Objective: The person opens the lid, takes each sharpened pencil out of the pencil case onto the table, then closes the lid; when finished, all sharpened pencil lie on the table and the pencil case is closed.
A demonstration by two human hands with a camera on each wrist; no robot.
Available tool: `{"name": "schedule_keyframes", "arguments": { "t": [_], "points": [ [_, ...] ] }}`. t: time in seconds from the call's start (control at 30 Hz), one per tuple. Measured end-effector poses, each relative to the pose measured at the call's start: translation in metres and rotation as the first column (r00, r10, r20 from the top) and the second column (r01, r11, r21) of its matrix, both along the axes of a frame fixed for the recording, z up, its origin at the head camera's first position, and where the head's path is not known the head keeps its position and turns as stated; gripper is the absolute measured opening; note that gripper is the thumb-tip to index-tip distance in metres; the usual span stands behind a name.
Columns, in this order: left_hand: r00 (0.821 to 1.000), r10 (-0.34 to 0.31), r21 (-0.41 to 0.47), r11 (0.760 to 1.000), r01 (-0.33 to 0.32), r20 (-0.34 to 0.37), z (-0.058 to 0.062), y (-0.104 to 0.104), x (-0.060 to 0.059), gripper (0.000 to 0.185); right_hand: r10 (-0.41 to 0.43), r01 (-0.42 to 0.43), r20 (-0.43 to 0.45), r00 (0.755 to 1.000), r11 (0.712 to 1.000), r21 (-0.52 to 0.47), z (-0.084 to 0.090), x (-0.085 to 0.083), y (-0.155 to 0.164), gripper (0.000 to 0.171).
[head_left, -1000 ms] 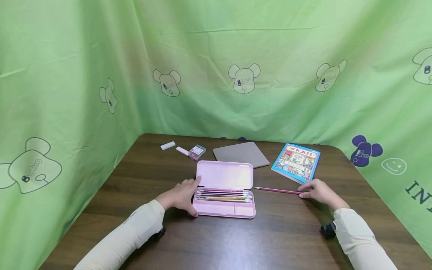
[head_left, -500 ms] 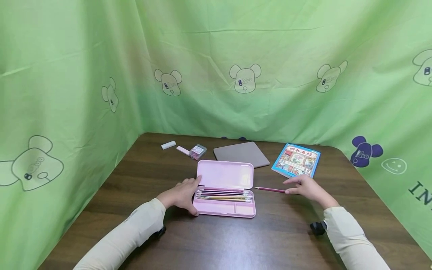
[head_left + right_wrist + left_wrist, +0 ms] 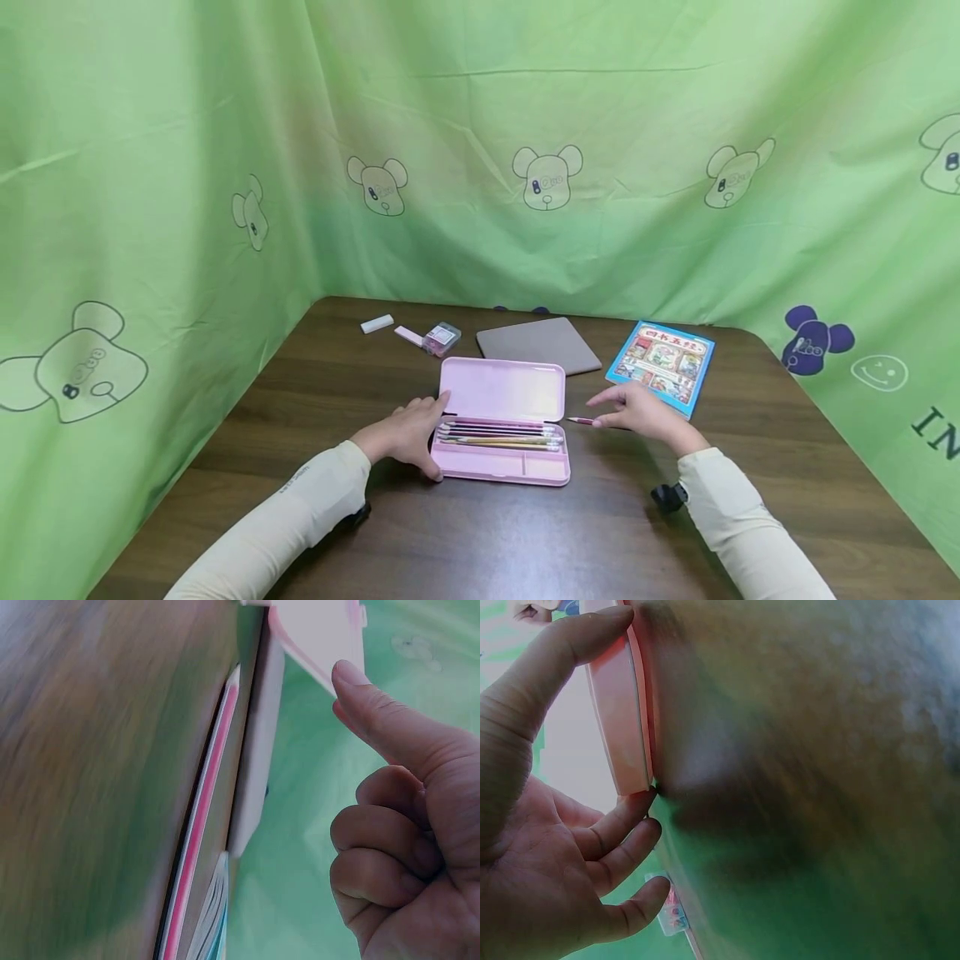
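- The pink pencil case (image 3: 501,433) lies open on the dark wood desk (image 3: 480,533), lid folded back flat, with several pencils laid lengthwise in its tray.
- A red pencil (image 3: 583,421) lies on the desk just right of the case, its point toward the case; only its tip end shows past the right hand.
- The left hand (image 3: 408,433) rests against the left end of the case, fingers straight, thumb on the near corner.
- The right hand (image 3: 637,412) covers the pencil's rear end. The forefinger is extended and the other fingers are curled; whether they pinch the pencil cannot be told.
- Behind the case lie a grey pad (image 3: 538,343) and a picture book (image 3: 662,364), with erasers (image 3: 408,335) at far left.
- Bare desk surface lies in front of the case; green cloth (image 3: 150,208) borders the desk on the left, rear and right.
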State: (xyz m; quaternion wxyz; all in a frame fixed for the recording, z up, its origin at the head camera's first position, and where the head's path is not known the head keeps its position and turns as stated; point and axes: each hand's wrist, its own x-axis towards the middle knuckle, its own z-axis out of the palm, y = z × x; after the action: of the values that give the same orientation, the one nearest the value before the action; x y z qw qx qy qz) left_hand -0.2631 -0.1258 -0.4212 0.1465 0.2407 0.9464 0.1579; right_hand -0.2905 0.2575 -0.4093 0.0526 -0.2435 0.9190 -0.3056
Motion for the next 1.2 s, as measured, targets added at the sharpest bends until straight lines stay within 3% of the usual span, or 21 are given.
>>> {"name": "schedule_keyframes", "arguments": {
  "t": [0.37, 0.7, 1.2],
  "points": [
    [1.0, -0.003, -0.01, 1.0, 0.003, 0.001, -0.002, 0.0, 0.0, 0.12, 0.092, -0.092, 0.048, 0.995, 0.996, -0.005, -0.004, -0.005, -0.036, 0.026],
    [1.0, -0.003, 0.001, 1.0, 0.003, 0.003, -0.001, 0.0, -0.001, 0.12, 0.123, -0.129, 0.088, 0.989, 0.99, 0.063, -0.012, -0.006, -0.061, 0.025],
    [1.0, -0.021, -0.002, 1.0, 0.021, -0.013, -0.003, -0.002, -0.003, 0.122, 0.167, -0.171, 0.043, 0.985, 0.981, 0.089, -0.019, -0.002, -0.068, 0.019]
  ]
}}
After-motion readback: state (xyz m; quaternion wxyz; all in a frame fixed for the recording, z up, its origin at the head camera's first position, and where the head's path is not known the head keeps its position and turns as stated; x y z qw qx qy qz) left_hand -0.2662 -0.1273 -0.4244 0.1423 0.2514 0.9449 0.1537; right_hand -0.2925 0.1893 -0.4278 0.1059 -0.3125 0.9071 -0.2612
